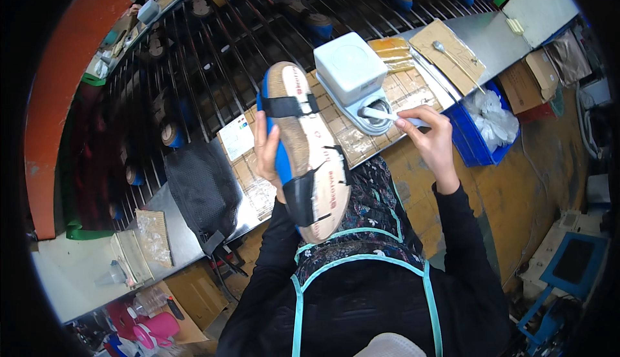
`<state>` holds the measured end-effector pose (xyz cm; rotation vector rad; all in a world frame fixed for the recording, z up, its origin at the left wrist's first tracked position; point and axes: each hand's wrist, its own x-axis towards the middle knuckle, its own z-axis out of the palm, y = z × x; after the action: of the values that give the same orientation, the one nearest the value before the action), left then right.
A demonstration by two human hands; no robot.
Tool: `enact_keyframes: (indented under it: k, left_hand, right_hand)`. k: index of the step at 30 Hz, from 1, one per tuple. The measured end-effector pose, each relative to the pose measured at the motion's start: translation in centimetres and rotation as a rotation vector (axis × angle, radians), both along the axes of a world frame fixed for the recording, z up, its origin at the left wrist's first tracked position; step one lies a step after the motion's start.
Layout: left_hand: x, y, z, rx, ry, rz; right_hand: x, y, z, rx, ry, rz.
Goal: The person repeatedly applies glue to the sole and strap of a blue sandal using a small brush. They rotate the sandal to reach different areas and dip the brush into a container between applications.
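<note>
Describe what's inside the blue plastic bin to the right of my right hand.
Crumpled whitish plastic bags fill the visible part of the blue plastic bin; whatever lies beneath them is covered and can't be seen.

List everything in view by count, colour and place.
Strapped shoe last: 1, blue, tan and black, left hand
Handheld tool: 1, white, right hand
Boxy dispenser: 1, whitish, on workbench
Workbench: 1, metallic grey, in front
Mesh bag: 1, black, workbench's left
Cardboard pieces: several, brown, on workbench
Slatted rack: 1, dark, beyond workbench
Other lasts: several, bluish, on rack
Bin: 1, blue, right of workbench
Plastic bags: several, whitish, inside bin
Flask: 1, pink, lower left
Machine: 1, blue and cream, lower right
Apron: 1, dark floral, worn
Left hand: 1, bare, at the shoe last
Right hand: 1, bare, gripping the tool
</note>
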<state>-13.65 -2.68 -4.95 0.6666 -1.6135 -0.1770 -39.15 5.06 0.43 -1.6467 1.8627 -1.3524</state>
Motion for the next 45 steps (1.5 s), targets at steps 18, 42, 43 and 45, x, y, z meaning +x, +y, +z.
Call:
enact_keyframes:
  k: [18,42,43,45]
  left_hand:
    - [1.4,1.1,2.1,-0.152,-0.173,0.195]
    - [2.2,1.5,3.4,-0.189,-0.191,0.186]
    - [2.1,1.5,3.5,-0.194,-0.187,0.185]
    - [2.0,1.4,3.6,-0.180,-0.170,0.167]
  right_hand:
    - [9.3,-2.1,2.5,-0.257,-0.162,0.047]
    - [6.7,-3.6,6.6,-0.408,0.318,0.061]
    - [6.7,-3.5,6.7,-0.416,0.313,0.070]
    - [6.6,-3.2,6.9,-0.396,0.320,0.104]
